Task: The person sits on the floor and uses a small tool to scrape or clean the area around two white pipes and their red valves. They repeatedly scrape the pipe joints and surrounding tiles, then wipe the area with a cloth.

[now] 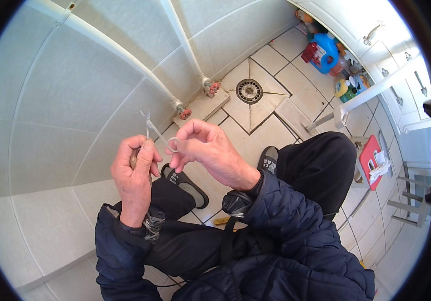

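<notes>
In front of the tiled wall, what looks like a pair of small, thin scissors (155, 130) is spread apart, with the tips pointing up and away. My left hand (134, 168) is closed on one arm of it, between thumb and forefinger. A brown rounded piece (133, 160), perhaps a wooden handle end, also shows in that hand's grip; most of it is hidden by the fingers. The pale ring handle (173, 144) of the other arm is pinched by my right hand (207, 150), whose fingers curl round it.
Two white pipes with red valve handles (185, 114) run down the wall. Beyond them lies a round floor drain (249, 91). Bottles, including a blue jug (324, 51), stand beneath white cabinets. A red board (370, 161) is at right. My slippered feet (190, 189) rest on tiles.
</notes>
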A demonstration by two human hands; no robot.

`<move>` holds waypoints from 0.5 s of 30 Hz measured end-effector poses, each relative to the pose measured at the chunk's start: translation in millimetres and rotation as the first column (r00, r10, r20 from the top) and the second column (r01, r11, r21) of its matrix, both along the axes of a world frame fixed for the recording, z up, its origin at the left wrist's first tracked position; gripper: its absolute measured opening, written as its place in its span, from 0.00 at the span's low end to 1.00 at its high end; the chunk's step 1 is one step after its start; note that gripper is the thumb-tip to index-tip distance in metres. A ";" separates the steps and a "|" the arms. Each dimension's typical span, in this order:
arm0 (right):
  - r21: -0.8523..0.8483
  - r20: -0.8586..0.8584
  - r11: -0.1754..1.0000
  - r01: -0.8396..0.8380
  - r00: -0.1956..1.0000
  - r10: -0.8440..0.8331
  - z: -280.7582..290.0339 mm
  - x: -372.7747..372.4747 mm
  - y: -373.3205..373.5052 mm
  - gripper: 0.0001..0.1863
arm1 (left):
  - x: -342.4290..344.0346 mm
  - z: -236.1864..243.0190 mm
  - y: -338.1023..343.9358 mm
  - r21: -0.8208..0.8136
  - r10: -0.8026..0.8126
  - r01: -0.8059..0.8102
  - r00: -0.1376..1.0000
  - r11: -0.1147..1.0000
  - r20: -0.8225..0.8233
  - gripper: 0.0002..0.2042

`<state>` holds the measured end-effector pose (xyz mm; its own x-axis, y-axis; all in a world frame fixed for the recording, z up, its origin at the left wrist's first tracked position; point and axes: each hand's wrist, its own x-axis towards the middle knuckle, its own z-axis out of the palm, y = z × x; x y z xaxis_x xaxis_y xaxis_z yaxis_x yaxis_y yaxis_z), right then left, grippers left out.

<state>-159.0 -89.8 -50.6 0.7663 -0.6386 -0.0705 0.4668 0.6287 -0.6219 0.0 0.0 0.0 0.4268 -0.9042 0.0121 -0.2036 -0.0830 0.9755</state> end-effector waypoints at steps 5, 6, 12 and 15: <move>-0.167 -0.231 0.986 0.018 0.971 -0.057 2.2 -6.7 -6.0 0.08 | -9.7 1.9 -1.7 0.107 -0.022 0.038 0.989 0.994 -0.144 0.10; -0.164 -0.190 0.986 0.020 0.980 -0.052 2.9 -5.0 -7.4 0.08 | -6.4 5.6 -2.4 0.126 -0.043 0.063 0.986 0.990 -0.158 0.11; -0.020 0.079 0.991 -0.133 0.988 0.134 2.6 -8.7 -4.3 0.09 | -2.0 8.7 -5.7 0.115 -0.084 0.120 0.958 0.986 -0.275 0.13; 0.005 0.190 0.980 -0.200 0.962 0.196 0.7 -4.0 1.5 0.10 | -1.0 9.3 -5.4 0.120 -0.099 0.140 0.950 0.983 -0.296 0.14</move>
